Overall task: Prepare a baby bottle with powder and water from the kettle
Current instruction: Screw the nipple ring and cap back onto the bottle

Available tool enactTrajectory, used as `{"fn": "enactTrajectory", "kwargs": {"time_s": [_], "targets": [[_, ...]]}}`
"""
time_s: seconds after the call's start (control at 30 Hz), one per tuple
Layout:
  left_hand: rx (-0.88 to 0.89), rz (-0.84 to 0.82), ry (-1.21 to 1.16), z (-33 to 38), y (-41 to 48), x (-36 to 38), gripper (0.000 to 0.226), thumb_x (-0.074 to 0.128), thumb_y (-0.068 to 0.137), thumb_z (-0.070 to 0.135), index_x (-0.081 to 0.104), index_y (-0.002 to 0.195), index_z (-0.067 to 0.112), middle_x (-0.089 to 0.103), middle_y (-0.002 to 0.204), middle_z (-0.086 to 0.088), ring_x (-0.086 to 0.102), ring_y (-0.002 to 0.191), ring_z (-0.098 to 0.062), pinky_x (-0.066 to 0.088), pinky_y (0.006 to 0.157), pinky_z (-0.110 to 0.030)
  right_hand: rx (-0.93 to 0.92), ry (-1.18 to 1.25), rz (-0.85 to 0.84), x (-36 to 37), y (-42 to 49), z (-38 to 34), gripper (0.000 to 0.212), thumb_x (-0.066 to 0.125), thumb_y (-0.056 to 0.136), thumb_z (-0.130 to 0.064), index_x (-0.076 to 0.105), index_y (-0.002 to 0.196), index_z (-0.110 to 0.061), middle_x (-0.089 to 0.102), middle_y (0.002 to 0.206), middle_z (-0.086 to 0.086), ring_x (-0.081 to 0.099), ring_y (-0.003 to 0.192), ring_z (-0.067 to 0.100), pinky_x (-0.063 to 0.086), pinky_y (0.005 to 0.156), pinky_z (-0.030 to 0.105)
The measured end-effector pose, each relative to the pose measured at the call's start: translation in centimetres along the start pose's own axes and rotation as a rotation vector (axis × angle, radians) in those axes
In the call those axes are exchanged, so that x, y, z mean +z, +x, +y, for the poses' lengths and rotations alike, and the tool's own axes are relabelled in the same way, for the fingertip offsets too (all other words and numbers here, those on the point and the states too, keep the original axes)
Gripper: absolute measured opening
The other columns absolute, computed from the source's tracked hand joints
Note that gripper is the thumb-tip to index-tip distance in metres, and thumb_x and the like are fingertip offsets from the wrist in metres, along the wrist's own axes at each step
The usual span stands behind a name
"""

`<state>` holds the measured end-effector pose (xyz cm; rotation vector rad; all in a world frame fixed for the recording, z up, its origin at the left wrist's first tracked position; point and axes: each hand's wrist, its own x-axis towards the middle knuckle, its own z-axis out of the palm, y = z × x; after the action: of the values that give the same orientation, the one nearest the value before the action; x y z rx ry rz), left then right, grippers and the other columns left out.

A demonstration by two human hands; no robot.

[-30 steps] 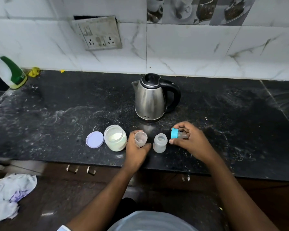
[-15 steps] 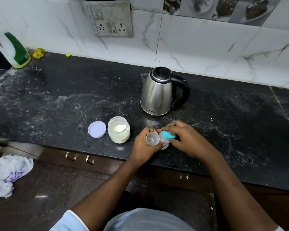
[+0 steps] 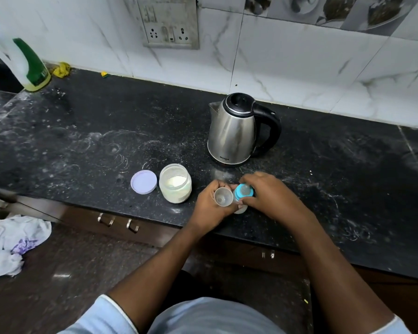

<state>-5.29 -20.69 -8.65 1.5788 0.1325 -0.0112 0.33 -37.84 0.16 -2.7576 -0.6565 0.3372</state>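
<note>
Since a second ago my right hand (image 3: 270, 196) has brought the blue ring with the teat (image 3: 243, 191) over from the side and set it on top of the little bottle (image 3: 241, 209), near the front edge of the table (image 3: 82, 141). So I'd say we're at the capping step: the fingers are wrapped round the ring, ready to twist it down. My left hand (image 3: 210, 206) is clutching the clear plastic cap (image 3: 221, 199), open side up, pressed right against the bottle. Next up is probably screwing it tight, then popping that cap on; the bottle is small and light, so it needs steadying. Powder jar (image 3: 175, 183) is frosted glass, open, its flat lilac lid (image 3: 143, 182) just beside it. Steel kettle (image 3: 234, 131) sits behind, shiny with a black handle.
</note>
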Motion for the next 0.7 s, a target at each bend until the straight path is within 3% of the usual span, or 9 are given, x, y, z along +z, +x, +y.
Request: {"fn": "enactTrajectory", "kwargs": {"time_s": [0.2,0.3,0.37,0.47,0.6,0.7], "targets": [[0.003,0.013,-0.004,-0.4,0.2,-0.2,0.045,0.096,0.071,0.009,0.059,0.091,0.024,0.079,0.109,-0.002,0.076,0.105,-0.021,0.061,0.093,-0.047,0.069,-0.129,0.042,0.3,0.0,-0.5,0.054,0.073,0.083,-0.062,0.051,0.1,-0.016,0.066,0.098,0.005,0.063,0.087,0.027,0.044,0.065,0.037],[0.009,0.008,-0.005,-0.3,0.2,-0.3,0.044,0.096,0.071,0.009,0.06,0.092,0.024,0.079,0.113,-0.006,0.075,0.108,-0.024,0.06,0.096,-0.051,0.07,-0.113,0.03,0.5,0.0,0.1,0.056,0.073,0.08,-0.067,0.051,0.097,-0.018,0.065,0.097,0.003,0.061,0.085,0.024,0.043,0.065,0.038],[0.006,0.01,0.0,-0.2,0.2,-0.3,0.044,0.096,0.072,0.009,0.06,0.093,0.021,0.079,0.111,-0.003,0.075,0.106,-0.021,0.06,0.093,-0.046,0.046,-0.037,0.029,0.6,-0.3,0.5,0.054,0.077,0.079,-0.062,0.057,0.108,-0.021,0.063,0.108,-0.001,0.062,0.097,0.021,0.05,0.076,0.038],[0.0,0.009,-0.004,0.2,0.1,-0.2,0.043,0.096,0.072,0.006,0.059,0.093,0.017,0.079,0.102,0.004,0.075,0.098,-0.014,0.058,0.086,-0.034,-0.043,0.15,0.003,0.4,-0.9,1.0,0.064,0.08,0.085,-0.035,0.054,0.143,-0.028,0.055,0.135,-0.007,0.054,0.123,0.011,0.045,0.099,0.028],[-0.004,0.004,-0.004,0.5,-0.1,-0.2,0.043,0.094,0.072,0.0,0.058,0.093,0.012,0.078,0.094,0.012,0.073,0.09,-0.006,0.055,0.079,-0.022,-0.101,0.242,0.017,0.2,-1.0,1.3,0.055,0.078,0.085,-0.016,0.063,0.137,-0.026,0.062,0.127,-0.01,0.056,0.115,0.004,0.046,0.093,0.02],[0.002,0.011,-0.007,0.6,-0.1,-0.2,0.043,0.094,0.072,0.0,0.059,0.093,0.012,0.08,0.101,0.004,0.074,0.095,-0.01,0.057,0.082,-0.026,-0.073,0.267,0.032,0.1,-1.2,1.1,0.052,0.079,0.083,-0.016,0.064,0.131,-0.027,0.062,0.123,-0.012,0.057,0.11,0.003,0.05,0.09,0.022]]}}
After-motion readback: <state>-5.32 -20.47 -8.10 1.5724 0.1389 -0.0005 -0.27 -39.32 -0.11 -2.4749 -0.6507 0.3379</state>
